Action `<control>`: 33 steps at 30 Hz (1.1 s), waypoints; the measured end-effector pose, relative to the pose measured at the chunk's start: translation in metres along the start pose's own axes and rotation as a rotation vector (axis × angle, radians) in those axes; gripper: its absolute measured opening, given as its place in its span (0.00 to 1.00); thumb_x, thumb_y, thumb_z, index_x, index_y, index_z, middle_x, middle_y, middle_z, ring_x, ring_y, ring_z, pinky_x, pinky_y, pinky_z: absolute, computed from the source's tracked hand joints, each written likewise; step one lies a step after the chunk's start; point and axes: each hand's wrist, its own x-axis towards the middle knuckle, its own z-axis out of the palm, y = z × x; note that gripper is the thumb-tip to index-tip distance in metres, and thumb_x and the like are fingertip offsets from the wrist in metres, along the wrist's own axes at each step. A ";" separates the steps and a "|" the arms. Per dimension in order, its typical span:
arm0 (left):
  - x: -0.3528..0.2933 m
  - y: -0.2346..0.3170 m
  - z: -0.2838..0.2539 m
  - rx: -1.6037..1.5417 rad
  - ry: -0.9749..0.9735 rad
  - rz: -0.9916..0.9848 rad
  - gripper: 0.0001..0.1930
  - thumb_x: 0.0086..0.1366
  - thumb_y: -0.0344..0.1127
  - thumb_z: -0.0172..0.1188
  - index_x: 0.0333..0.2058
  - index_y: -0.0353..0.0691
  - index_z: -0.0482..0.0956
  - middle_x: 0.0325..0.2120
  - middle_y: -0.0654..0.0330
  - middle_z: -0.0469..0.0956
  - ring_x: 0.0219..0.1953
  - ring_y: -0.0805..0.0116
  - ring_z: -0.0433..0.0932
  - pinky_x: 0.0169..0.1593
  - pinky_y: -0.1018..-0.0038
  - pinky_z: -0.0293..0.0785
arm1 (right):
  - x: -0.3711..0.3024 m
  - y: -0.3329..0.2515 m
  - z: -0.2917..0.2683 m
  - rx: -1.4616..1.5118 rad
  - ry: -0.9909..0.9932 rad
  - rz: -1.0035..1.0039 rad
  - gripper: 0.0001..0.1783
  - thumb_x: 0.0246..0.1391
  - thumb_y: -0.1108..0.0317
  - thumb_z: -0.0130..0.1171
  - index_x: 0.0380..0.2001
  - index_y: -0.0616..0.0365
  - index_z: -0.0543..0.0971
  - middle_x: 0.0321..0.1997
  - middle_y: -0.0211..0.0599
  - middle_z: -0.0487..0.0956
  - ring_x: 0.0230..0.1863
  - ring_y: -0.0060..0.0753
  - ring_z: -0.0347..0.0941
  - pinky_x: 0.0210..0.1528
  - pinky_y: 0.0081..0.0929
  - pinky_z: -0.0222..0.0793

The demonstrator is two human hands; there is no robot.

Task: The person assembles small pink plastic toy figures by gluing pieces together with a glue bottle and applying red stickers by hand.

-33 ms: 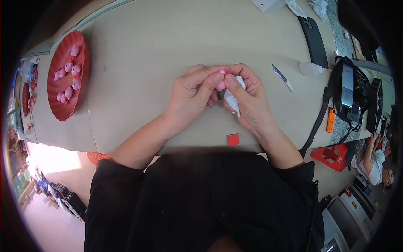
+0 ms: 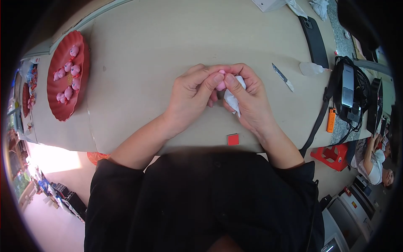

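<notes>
Above the near part of the table, my left hand and my right hand meet, both closed on a small pink figurine. Thumbs and fingertips pinch it from either side and cover most of it, so its details are hidden. A crumpled white tissue is tucked in my right palm, under the thumb. Below my hands, near the table's front edge, lies a small red square piece. Off to the left, a red scalloped dish holds several pink animal-shaped figurines.
To the right lie a craft knife, a small translucent squeeze bottle, a black phone and an orange lighter. A black mesh bag sits at the right edge. Beyond a red stool, another person is visible.
</notes>
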 end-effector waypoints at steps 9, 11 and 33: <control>-0.001 0.000 0.001 0.037 0.019 0.024 0.11 0.63 0.34 0.47 0.40 0.39 0.75 0.25 0.64 0.67 0.20 0.81 0.68 0.22 0.85 0.67 | 0.000 -0.001 -0.002 -0.014 0.005 0.010 0.08 0.55 0.67 0.48 0.36 0.58 0.69 0.27 0.30 0.73 0.22 0.17 0.66 0.15 0.12 0.56; 0.000 -0.001 0.001 0.034 0.016 0.031 0.11 0.63 0.34 0.47 0.41 0.40 0.75 0.25 0.64 0.67 0.20 0.81 0.68 0.22 0.85 0.67 | 0.000 0.000 -0.002 0.006 0.002 0.013 0.08 0.55 0.68 0.49 0.37 0.59 0.69 0.27 0.31 0.74 0.23 0.20 0.69 0.16 0.12 0.57; 0.004 0.004 -0.004 -0.002 -0.077 -0.128 0.18 0.65 0.37 0.43 0.52 0.41 0.65 0.24 0.65 0.69 0.19 0.81 0.66 0.21 0.84 0.65 | 0.002 -0.009 -0.004 0.034 0.130 0.137 0.14 0.54 0.60 0.51 0.35 0.60 0.70 0.23 0.30 0.70 0.16 0.18 0.65 0.12 0.16 0.58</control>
